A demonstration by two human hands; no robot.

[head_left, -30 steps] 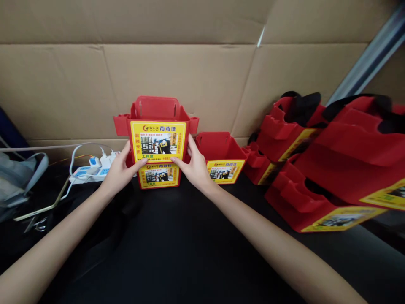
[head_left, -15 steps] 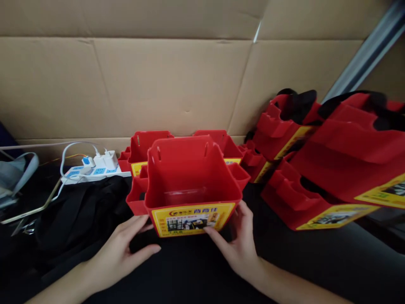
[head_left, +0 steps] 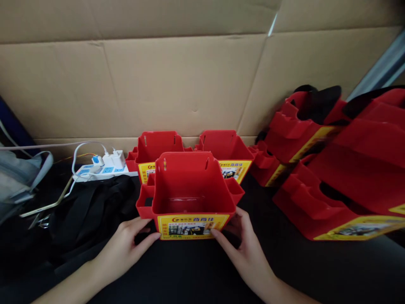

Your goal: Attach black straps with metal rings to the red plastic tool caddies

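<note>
A red plastic tool box with side pockets, slots in its raised back wall and a yellow printed label stands upright on the black surface before me. My left hand grips its lower left front corner, thumb at the label's edge and fingers going behind the side. On the opposite corner, my right hand has its thumb on the label and its other fingers round the side, partly hidden. Behind it, against the cardboard, are two similar boxes, a left one and a right one.
More red boxes with black straps are stacked at the right. Black straps lie heaped at the left, beside a metal rod. A white power strip with plugged-in chargers sits behind them. Cardboard forms the back wall.
The box has come down and nearer to me, showing more of the two boxes behind. My left thumb has closed in onto its front corner. The view has shifted slightly left.
</note>
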